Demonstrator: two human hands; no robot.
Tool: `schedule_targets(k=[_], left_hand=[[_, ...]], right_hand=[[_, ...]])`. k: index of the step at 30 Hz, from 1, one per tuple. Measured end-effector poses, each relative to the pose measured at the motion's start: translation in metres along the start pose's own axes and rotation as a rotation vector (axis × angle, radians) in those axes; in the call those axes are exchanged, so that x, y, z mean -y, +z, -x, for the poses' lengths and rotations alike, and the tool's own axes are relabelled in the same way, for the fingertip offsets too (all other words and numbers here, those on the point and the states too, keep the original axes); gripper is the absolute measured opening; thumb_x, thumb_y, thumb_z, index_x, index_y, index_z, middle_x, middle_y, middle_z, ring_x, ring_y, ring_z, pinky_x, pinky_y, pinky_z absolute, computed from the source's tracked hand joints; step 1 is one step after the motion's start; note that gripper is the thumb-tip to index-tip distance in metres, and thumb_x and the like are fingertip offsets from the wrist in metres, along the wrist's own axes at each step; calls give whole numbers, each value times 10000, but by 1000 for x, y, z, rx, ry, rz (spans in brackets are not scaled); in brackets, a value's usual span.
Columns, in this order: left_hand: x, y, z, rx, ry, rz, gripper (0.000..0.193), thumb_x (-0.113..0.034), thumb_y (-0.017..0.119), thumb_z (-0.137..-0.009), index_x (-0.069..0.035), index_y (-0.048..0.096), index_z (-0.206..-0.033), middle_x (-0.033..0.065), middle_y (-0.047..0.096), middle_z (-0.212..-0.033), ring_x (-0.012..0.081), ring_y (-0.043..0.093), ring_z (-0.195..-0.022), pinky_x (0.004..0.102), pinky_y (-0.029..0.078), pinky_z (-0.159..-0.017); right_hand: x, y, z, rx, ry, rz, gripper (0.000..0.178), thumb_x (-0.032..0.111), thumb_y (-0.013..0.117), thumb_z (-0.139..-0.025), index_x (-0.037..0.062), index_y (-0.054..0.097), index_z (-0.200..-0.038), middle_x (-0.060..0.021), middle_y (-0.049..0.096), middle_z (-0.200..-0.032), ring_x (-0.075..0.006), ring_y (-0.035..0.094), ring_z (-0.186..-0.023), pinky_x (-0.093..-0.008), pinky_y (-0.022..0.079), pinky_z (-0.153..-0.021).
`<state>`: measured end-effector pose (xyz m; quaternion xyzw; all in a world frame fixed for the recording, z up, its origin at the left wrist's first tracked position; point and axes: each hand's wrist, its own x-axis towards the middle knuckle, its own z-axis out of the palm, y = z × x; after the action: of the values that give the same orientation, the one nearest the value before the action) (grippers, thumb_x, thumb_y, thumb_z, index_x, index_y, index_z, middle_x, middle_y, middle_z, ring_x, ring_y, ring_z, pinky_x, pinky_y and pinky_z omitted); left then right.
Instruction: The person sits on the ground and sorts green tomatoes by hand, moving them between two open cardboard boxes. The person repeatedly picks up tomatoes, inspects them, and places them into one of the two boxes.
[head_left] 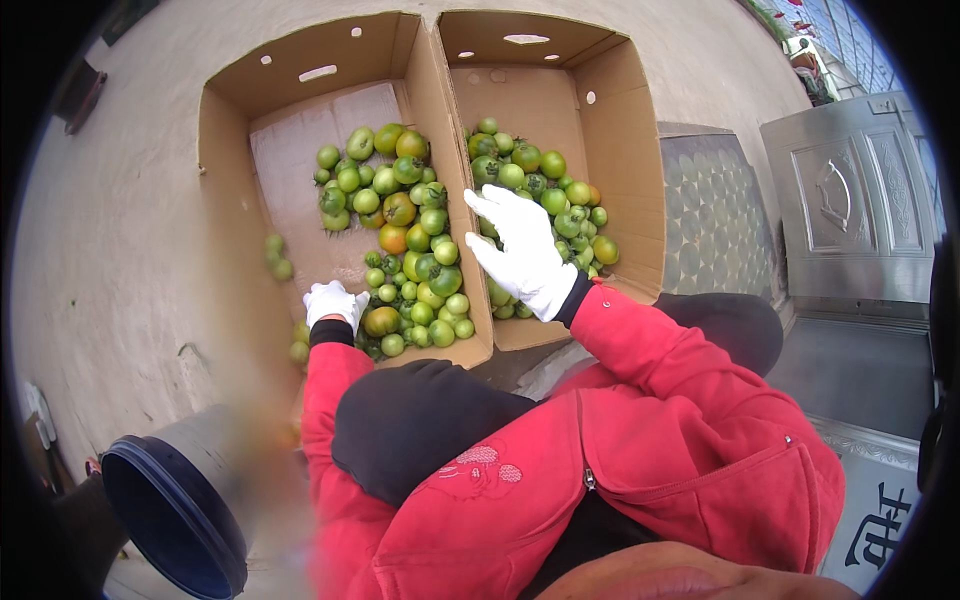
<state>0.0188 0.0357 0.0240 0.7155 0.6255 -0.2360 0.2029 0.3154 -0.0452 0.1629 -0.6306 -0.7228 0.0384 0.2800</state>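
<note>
Both my hands wear white gloves. My left hand is down in the left cardboard box, just left of the green tomatoes. Its fingers bend downward and look closed; whatever they hold is hidden beneath the glove. Over the near part of the right cardboard box is my right hand, palm turned left, thumb and fingers apart, holding nothing. Its fingertips come close to the wall between the boxes. Beneath and behind it lie more green tomatoes, a few turning orange.
A dark-rimmed bucket stands at the lower left. Right of the boxes are a patterned mat and an embossed metal door panel. A blurred patch hides part of the left box's side, where a few tomatoes show.
</note>
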Motion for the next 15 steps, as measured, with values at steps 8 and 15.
schedule_targets(k=[8,15], left_hand=[[-2,-16,-2,182,188,-156,548,-542,677,-914,-86,785,-1200,206,727,-1259,375,633,-1250,475,489,-1071],[29,17,-16,-55,141,166,291,-110,787,-803,-111,788,-1094,253,705,-1187,454,663,-1149,497,556,-981]], right_hand=[[26,36,-7,183,-276,-12,414,243,755,-865,144,702,-1264,-121,694,-1212,-359,644,-1119,-478,520,-960],[28,43,-5,164,-294,4,382,231,750,-848,143,724,-1219,-102,713,-1150,-345,645,-1107,-469,534,-929]])
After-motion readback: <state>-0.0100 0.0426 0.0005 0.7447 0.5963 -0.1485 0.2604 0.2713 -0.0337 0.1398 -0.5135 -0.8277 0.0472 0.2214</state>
